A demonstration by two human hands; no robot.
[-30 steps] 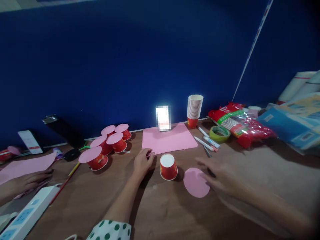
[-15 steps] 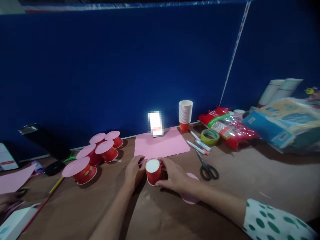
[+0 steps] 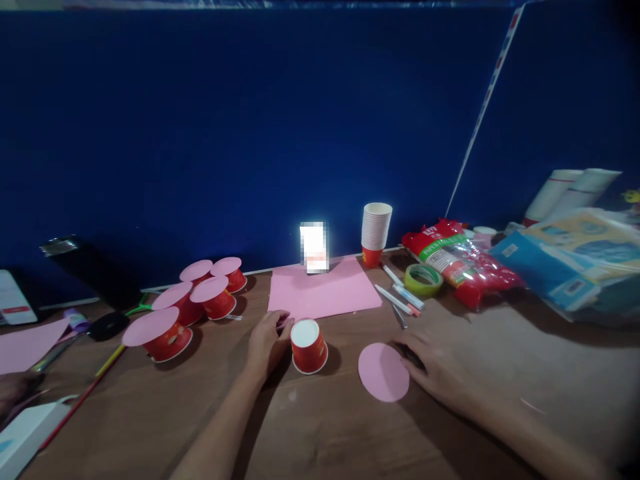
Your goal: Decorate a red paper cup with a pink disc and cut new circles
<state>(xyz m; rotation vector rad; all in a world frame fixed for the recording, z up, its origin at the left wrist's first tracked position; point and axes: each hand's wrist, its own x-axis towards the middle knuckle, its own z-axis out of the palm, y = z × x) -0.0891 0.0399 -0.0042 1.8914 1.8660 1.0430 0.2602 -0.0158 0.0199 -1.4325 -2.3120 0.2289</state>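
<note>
An upside-down red paper cup (image 3: 309, 352) with a white base stands on the brown table before me. Beside its left side is my left hand (image 3: 270, 343), fingers curled and thumb near the cup; a bit of pink shows at the fingertips, too small to name. To the right lies a pink paper circle (image 3: 383, 373). My right hand (image 3: 433, 367), slightly blurred, is at the circle's right edge with thumb and fingers apart, over the scissors (image 3: 399, 316). Only the blades of the scissors show clearly; the hand covers the handles.
Several red cups topped with pink circles (image 3: 210, 289) stand at left. Behind are a pink sheet (image 3: 325, 293), a bright phone-like screen (image 3: 315, 248) and a cup stack (image 3: 376, 230). Markers (image 3: 407, 297), green tape (image 3: 423, 279) and a red bag (image 3: 463, 263) lie right. Another person's hand (image 3: 15, 393) is far left.
My right hand has let go of the red cup and moved right, uncovering the pink circle and covering the scissors' handles. My left hand has stayed beside the cup.
</note>
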